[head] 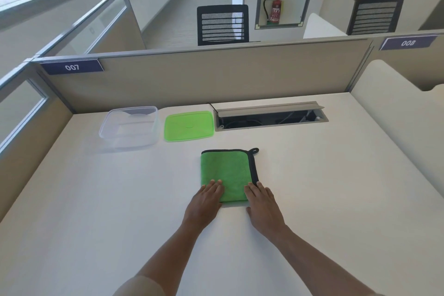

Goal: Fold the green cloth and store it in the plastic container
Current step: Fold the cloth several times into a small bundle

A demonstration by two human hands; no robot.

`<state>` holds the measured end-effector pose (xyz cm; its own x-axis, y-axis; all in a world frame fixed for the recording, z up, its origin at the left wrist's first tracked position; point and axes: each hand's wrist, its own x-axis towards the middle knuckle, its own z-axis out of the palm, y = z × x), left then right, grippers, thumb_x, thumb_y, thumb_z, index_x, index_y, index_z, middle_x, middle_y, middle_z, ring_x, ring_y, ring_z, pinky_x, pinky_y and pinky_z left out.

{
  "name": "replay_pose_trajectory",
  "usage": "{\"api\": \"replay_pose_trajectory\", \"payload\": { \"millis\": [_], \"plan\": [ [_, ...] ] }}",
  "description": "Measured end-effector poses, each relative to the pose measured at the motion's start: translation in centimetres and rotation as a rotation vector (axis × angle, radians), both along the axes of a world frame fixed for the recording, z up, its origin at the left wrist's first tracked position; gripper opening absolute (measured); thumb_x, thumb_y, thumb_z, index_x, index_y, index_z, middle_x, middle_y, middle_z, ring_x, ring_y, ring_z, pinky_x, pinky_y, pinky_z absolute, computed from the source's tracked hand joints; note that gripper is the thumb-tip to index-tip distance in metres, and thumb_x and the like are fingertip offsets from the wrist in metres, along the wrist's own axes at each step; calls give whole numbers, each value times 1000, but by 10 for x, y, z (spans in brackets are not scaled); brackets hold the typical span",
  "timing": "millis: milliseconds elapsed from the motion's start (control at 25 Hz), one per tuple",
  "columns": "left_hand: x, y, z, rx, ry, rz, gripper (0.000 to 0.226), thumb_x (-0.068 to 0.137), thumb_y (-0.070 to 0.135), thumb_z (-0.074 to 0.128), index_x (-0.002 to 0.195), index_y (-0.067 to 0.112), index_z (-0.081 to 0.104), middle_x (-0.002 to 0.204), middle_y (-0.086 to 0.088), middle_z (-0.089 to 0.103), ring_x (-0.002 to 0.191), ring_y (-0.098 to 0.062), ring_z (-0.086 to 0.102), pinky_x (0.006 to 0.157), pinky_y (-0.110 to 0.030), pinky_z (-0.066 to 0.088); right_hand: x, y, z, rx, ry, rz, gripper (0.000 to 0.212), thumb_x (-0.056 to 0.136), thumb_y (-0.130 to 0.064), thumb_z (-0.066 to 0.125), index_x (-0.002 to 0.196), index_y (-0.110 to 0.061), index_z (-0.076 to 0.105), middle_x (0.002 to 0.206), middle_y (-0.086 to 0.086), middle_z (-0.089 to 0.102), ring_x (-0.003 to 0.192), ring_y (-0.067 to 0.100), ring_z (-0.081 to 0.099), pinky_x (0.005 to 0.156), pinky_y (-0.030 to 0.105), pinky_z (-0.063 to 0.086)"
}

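Observation:
The green cloth (228, 170) lies folded flat on the white desk, with black trim along its far and right edges and a small loop at the far right corner. My left hand (206, 199) rests palm down on its near left corner. My right hand (262, 202) lies flat on its near right corner. Both hands press on the cloth with fingers extended, gripping nothing. The clear plastic container (131, 127) stands open and empty at the far left. Its green lid (189, 125) lies flat beside it on the right.
An open cable tray (271, 118) is recessed in the desk (96, 211) behind the cloth, at the far right. Beige partition panels (204, 79) wall the desk at the back and left. A white curved divider (396, 108) bounds the right side.

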<state>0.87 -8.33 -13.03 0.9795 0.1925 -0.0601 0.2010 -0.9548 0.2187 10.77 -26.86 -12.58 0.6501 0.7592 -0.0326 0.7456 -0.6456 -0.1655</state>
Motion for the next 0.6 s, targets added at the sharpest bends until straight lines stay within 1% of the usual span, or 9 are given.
{"api": "replay_pose_trajectory", "payload": {
  "millis": [120,200,280,320,400,440,520,560,600],
  "plan": [
    [4,0,11,-4,21,-11,47,96,19,56,139,6,44,152,-10,42,141,-29,37,110,-41,38,1,5,5,16,-6,7,58,74,-14,73,129,-12,53,133,7,56,128,32,48,104,45,43],
    [5,0,20,-16,22,12,44,97,20,53,137,6,44,145,-12,49,135,-30,45,103,-41,43,3,9,8,25,-27,19,58,70,-10,74,125,-12,55,129,7,59,124,31,52,100,44,46],
    [5,-1,30,-16,26,39,34,96,22,49,128,10,46,127,-10,61,112,-31,61,83,-40,50,6,11,10,47,-62,35,56,65,-3,74,118,-13,58,121,5,61,118,30,55,95,41,49],
    [5,0,35,-13,32,47,28,96,23,47,122,12,47,118,-9,63,98,-32,65,72,-39,48,7,12,11,62,-77,44,54,64,0,72,115,-14,60,117,3,62,115,29,56,93,39,50],
    [4,3,42,-12,39,59,23,96,24,45,115,13,48,106,-8,66,84,-35,64,63,-36,41,10,12,11,95,-103,62,46,67,5,66,108,-16,62,107,0,64,106,26,58,88,36,50],
    [3,5,44,-16,38,64,22,95,25,45,113,13,48,104,-8,67,82,-36,64,62,-35,39,13,12,11,107,-107,65,43,69,6,63,105,-16,63,102,-2,65,100,24,59,86,35,50],
    [-2,11,45,-45,18,51,24,93,29,48,114,15,49,107,-5,68,86,-33,65,65,-35,44,16,14,12,115,-77,55,39,70,6,59,102,-17,64,92,-2,65,90,23,60,80,33,49],
    [-5,16,43,-75,10,31,29,91,32,51,116,17,49,112,-3,67,94,-30,65,72,-34,48,18,15,13,112,-47,38,39,70,5,58,102,-16,65,88,0,65,86,25,60,76,33,48],
    [-9,21,40,-102,19,-6,37,87,34,55,120,19,49,120,-2,64,106,-26,62,82,-33,49,21,17,16,111,-13,16,40,70,4,57,104,-15,65,87,1,65,85,26,61,72,34,47]
  ]
}}
